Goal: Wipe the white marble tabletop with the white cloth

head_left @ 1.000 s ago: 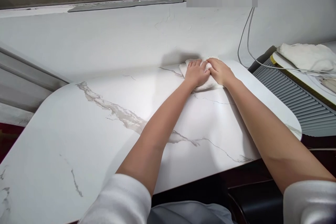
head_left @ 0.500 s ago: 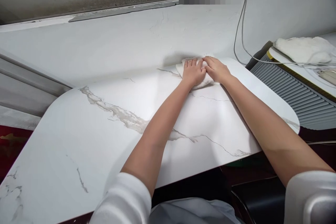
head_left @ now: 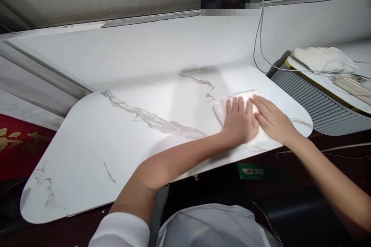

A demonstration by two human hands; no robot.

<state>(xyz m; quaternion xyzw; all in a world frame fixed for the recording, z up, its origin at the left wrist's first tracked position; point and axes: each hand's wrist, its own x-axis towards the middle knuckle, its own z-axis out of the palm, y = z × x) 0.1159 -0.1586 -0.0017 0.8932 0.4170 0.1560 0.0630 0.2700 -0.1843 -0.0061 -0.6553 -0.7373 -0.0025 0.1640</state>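
Note:
A folded white cloth [head_left: 222, 112] lies on the white marble-patterned tabletop [head_left: 139, 108], near its front right part. My left hand [head_left: 239, 121] presses down on the cloth, palm down, its fingers stretched out and spread over it. Flat beside it, my right hand [head_left: 271, 119] rests on the cloth's right portion with fingers extended toward the left. The thumb sides of both hands are close together. Part of the cloth is hidden under the palms.
To the right stands a ribbed grey-sided table [head_left: 321, 100] bearing a fluffy white cloth [head_left: 324, 58]. A pale cable [head_left: 261, 31] hangs down the white wall [head_left: 145, 50] behind. Below the front edge are a green packet [head_left: 251, 171] and a black seat [head_left: 301, 208].
Both hands have slid the cloth from the tabletop's back edge toward me and to the right. My left elbow has bent outward, and the view has shifted slightly.

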